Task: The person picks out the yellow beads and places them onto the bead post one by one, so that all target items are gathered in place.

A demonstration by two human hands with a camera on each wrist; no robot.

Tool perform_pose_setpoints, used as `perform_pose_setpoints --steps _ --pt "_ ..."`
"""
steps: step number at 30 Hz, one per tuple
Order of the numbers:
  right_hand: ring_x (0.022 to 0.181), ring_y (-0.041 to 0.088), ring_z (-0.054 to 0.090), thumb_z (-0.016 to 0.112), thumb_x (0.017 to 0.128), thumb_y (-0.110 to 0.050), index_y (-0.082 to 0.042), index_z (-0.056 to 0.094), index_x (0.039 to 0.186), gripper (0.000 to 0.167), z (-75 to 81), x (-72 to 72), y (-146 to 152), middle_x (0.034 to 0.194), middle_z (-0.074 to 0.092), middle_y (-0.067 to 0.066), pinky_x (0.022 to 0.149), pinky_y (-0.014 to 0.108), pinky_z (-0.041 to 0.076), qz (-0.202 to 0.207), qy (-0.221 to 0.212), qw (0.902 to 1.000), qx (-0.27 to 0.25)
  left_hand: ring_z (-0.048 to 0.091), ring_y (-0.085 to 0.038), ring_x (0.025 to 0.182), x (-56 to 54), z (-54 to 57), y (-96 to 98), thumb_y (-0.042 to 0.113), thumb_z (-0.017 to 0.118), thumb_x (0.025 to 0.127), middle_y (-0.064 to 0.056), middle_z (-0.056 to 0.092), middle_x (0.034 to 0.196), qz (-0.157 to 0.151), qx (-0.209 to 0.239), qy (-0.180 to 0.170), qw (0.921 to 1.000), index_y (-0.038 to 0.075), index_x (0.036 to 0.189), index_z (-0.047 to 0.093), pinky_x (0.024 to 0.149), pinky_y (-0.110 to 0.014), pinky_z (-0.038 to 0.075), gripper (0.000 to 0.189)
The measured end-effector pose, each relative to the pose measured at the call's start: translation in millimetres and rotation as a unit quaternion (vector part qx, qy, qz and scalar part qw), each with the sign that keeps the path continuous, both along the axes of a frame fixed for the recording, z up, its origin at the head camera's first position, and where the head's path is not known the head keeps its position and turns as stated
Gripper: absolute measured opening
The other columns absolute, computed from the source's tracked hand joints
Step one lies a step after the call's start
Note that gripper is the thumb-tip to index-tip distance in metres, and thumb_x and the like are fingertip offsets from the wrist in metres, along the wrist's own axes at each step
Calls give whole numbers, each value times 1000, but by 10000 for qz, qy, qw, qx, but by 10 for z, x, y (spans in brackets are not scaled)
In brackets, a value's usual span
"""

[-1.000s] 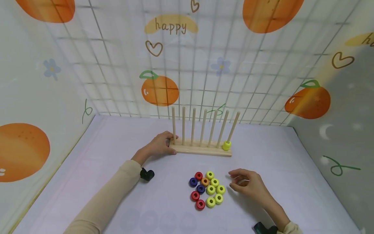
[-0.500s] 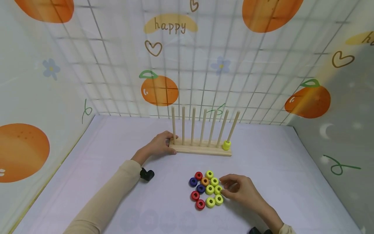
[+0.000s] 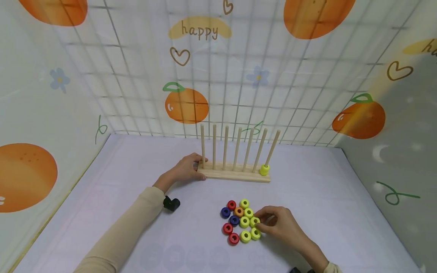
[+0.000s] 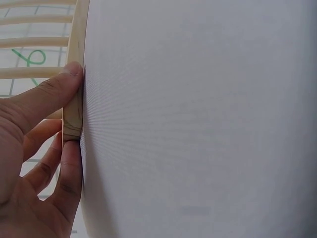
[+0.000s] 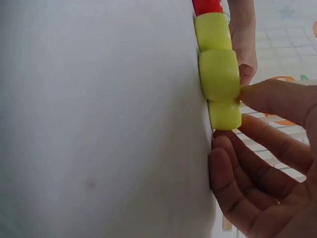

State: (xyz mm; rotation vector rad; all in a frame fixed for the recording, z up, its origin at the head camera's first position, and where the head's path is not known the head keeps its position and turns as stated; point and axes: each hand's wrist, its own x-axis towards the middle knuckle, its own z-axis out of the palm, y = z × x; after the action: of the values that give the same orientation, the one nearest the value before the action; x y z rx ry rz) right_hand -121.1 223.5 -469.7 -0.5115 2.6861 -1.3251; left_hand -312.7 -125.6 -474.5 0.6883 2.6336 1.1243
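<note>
My left hand grips the left end of a wooden peg rack, thumb in front and fingers at the end and behind. Several upright pegs rise from its base; yellow beads sit low on the rightmost peg. On the table, my right hand pinches a yellow bead at the right side of a loose group. In the right wrist view, thumb and index finger are at a yellow bead, the other fingers loosely curled by the tabletop.
Other yellow beads lie against the pinched one. Red beads, dark blue beads and one orange bead lie to their left. A patterned curtain hangs behind the white table.
My right hand has moved left to the beads and closed on a yellow one, which shifted slightly left against its neighbours. My left hand has stayed on the peg rack.
</note>
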Motion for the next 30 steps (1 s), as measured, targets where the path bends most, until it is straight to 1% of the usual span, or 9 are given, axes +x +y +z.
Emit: perform_pose_setpoints --steps 5,11,14,18,22,26,30 --pt "76 8 64 84 81 -18 -13 76 97 18 4 -17 -20 86 71 -6 63 28 55 25 -9 10000 42 51 -26 123 -12 -5 -3 17 91 74 -7 55 128 7 130 -98 9999 7 129 63 95 -37 49 62" --pt "74 7 63 84 81 -19 -14 76 94 16 9 -17 -49 83 70 -7 62 28 54 -12 127 9999 49 51 -26 125 -18 -18 -6 17 92 73 -7 55 128 -1 232 -179 9996 6 129 63 96 -35 50 63" --pt "73 6 63 85 81 -19 -14 76 92 15 6 -16 -63 81 70 -9 61 28 54 -51 200 9998 66 51 -26 123 -23 -27 -7 17 92 73 -7 55 127 10 247 -173 9995 6 129 64 96 -36 49 64" --pt "71 6 63 85 80 -17 -14 76 91 14 1 -9 -72 79 69 -11 60 27 54 -72 243 9997 76 53 -26 118 -12 -28 -7 19 92 72 -8 56 126 0 158 -57 9999 7 128 65 95 -39 49 64" --pt "70 6 63 85 80 -18 -15 76 91 14 -1 3 -67 79 69 -12 60 27 54 -49 192 9998 51 52 -25 115 4 -29 -3 19 92 73 -7 58 125 -2 35 63 10000 8 127 66 96 -41 46 62" --pt "70 7 62 85 81 -21 -18 76 91 13 5 8 -59 79 68 -12 60 27 54 -48 147 9999 -15 52 -25 117 7 -32 -8 19 92 73 -7 57 125 7 67 85 9999 8 128 66 97 -41 45 62" --pt "70 8 62 85 81 -22 -18 76 93 15 15 14 -46 81 68 -10 60 27 54 -40 176 9998 -118 51 -25 119 2 -24 -14 20 92 72 -6 57 125 27 61 90 9999 9 128 66 99 -42 45 62"
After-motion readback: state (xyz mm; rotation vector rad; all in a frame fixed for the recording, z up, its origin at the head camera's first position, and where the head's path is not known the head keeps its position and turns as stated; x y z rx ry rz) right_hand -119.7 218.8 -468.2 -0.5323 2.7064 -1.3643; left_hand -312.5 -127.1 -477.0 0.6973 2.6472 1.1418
